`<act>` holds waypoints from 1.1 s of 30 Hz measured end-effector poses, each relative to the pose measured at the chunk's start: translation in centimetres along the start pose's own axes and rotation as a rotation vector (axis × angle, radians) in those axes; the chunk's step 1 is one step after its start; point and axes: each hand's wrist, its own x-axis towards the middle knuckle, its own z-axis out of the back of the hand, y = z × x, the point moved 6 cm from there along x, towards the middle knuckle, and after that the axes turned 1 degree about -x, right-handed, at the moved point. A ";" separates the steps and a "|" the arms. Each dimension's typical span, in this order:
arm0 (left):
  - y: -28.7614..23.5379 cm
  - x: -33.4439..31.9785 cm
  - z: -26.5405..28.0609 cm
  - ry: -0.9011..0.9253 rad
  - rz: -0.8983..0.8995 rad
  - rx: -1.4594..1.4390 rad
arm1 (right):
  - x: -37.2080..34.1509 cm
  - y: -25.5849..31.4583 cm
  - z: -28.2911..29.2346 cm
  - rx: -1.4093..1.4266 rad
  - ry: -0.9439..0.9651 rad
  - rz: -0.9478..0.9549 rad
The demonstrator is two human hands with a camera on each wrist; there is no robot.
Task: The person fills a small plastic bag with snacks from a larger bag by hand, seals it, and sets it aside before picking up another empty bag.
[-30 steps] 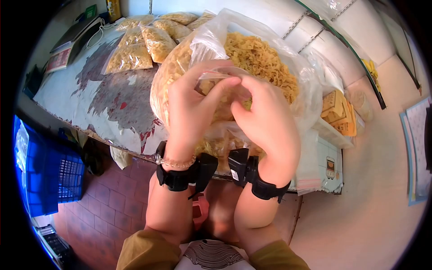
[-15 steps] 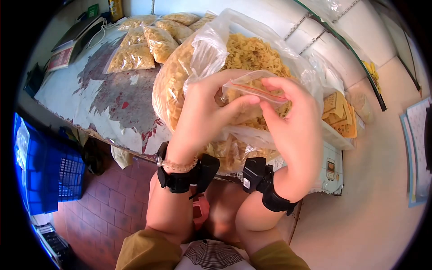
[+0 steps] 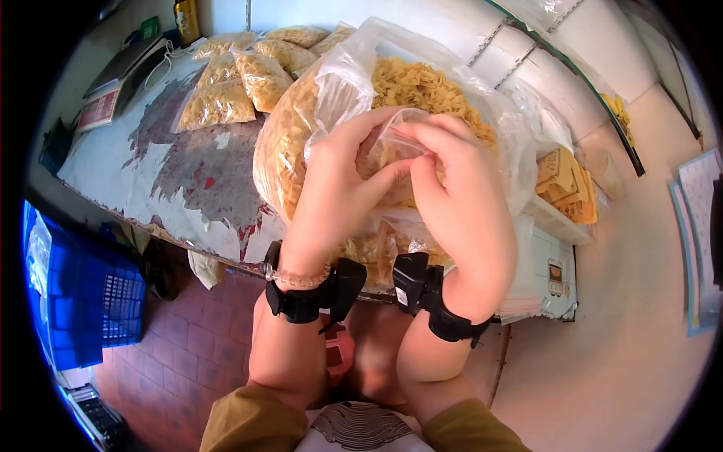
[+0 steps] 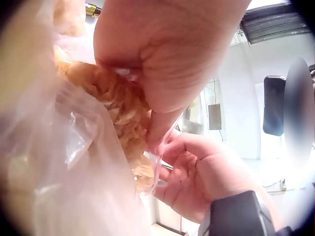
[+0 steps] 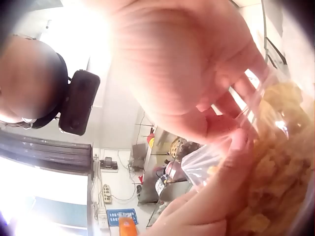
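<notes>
Both hands hold a small clear zip bag [image 3: 385, 145] at its mouth, over a big open plastic bag [image 3: 282, 162] of dried yellow flakes [image 3: 425, 84]. My left hand [image 3: 335, 181] pinches the left side of the mouth, thumb pointing right. On the other side my right hand [image 3: 468, 197] pinches the rim, its fingertips close to the left thumb. In the right wrist view, yellow flakes [image 5: 275, 172] show behind the clear film below the fingers. Much of the small bag is hidden behind the hands.
Several filled bags [image 3: 218, 104] lie at the back left of the worn table [image 3: 169, 162]. A scale [image 3: 102, 104] stands at the far left. Orange-yellow packets [image 3: 565, 181] sit in a white tray at the right. A blue crate [image 3: 75, 286] is on the floor at left.
The hands first drew apart, showing the bag's red zip line. Since then the right hand has come back left, and the fingertips meet at the mouth.
</notes>
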 end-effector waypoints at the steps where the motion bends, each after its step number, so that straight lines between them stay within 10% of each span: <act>1: 0.1 0.1 -0.1 0.004 -0.003 -0.003 | -0.2 0.1 -0.2 -0.097 -0.014 -0.053; 15: 1.0 -0.5 0.5 -0.028 0.252 -0.080 | 0.7 0.8 -1.1 0.098 -0.076 0.106; 18: 1.1 -0.1 0.1 -0.030 0.024 -0.084 | 0.8 0.5 -1.2 0.212 -0.027 -0.061; 33: 1.7 0.1 -0.3 0.007 0.112 -0.173 | 0.9 1.2 -0.6 0.326 -0.056 0.108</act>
